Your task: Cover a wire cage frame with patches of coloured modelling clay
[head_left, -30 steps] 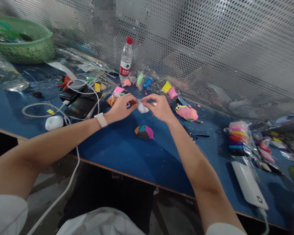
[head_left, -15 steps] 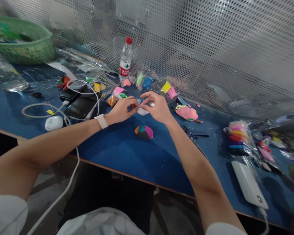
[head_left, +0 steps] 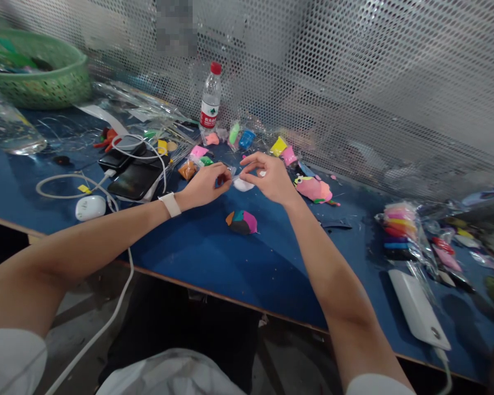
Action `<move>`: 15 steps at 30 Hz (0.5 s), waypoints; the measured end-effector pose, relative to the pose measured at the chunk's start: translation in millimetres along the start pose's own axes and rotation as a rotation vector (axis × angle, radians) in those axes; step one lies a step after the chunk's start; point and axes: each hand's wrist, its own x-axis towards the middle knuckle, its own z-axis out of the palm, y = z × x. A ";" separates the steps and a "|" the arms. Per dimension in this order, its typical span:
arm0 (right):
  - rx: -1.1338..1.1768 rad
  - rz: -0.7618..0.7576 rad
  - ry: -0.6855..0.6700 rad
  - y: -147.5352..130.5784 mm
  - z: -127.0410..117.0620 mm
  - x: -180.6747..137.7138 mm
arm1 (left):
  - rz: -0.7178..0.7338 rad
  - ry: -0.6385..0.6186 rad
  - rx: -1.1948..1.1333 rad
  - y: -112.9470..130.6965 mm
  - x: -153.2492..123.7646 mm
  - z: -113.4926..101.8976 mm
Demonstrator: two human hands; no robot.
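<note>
My left hand (head_left: 209,184) is closed in a pinch on the clear edge of a small packet of white clay (head_left: 243,185). Just right of it, my right hand (head_left: 268,174) has thumb and forefinger curled together, and a small white piece (head_left: 262,174) shows among its fingers. Nearer to me on the blue table lies a clay shape (head_left: 242,222) with orange, teal, dark grey and magenta patches. A pink clay figure (head_left: 314,189) with a yellow-green head and an eye rests beyond my right wrist.
Clay packets (head_left: 247,139) in several colours lie along the mesh panel, beside a red-capped bottle (head_left: 211,99). Phones (head_left: 132,178), a white cable and an earbud case (head_left: 90,208) are at left, a green basket (head_left: 57,82) behind. A white power bank (head_left: 419,310) and dark-handled tool (head_left: 335,225) lie right.
My right hand has moved slightly right, away from my left hand, with the white piece among its fingers. More of the white packet shows between the hands. My left hand stays in place.
</note>
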 end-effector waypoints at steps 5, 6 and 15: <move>-0.014 0.017 -0.070 -3.6 -6.8 -2.5 | -0.003 -0.003 -0.016 -0.5 0.7 -0.7; -0.021 0.010 -0.071 -3.8 -7.5 -2.7 | 0.000 -0.004 -0.025 -0.2 0.6 -0.7; -0.059 0.009 -0.070 -4.6 -4.5 -2.6 | -0.001 0.010 -0.045 3.8 -1.0 0.4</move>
